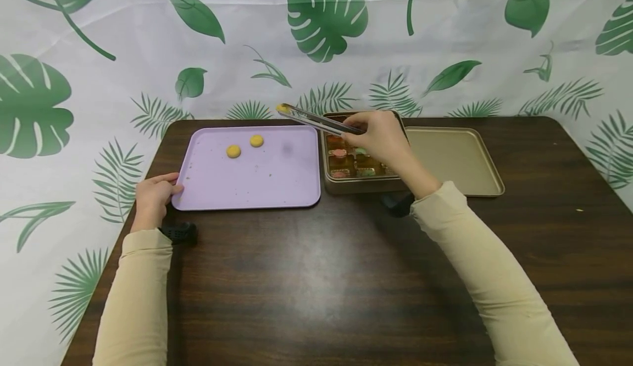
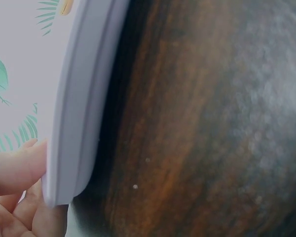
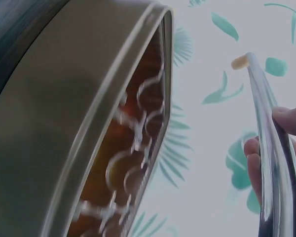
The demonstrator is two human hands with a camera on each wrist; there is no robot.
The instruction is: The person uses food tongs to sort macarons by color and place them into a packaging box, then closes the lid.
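Note:
My right hand [image 1: 378, 138] holds metal tongs [image 1: 316, 120] above the left side of a gold tin [image 1: 363, 186]. At the tongs' tip, a small round yellow cookie [image 1: 283, 109], macaron-like, is pinched in the air; the right wrist view shows this cookie [image 3: 240, 62] edge-on. Pink and green rounds lie in the tin's divided insert, partly covered by my hand. A purple tray [image 1: 287, 184] carries two more yellow cookies [image 1: 233, 151] near its back. My left hand [image 1: 152, 193] pinches the tray's left edge, with the thumb on one side of the rim in the left wrist view.
Right of the tin lies its flat gold lid [image 1: 450, 160], close against it. Crumbs dot the tray. A leaf-patterned cloth [image 1: 247, 36] hangs behind the dark wooden table [image 1: 316, 289]. A small light crumb [image 1: 579, 210] lies toward the table's right side.

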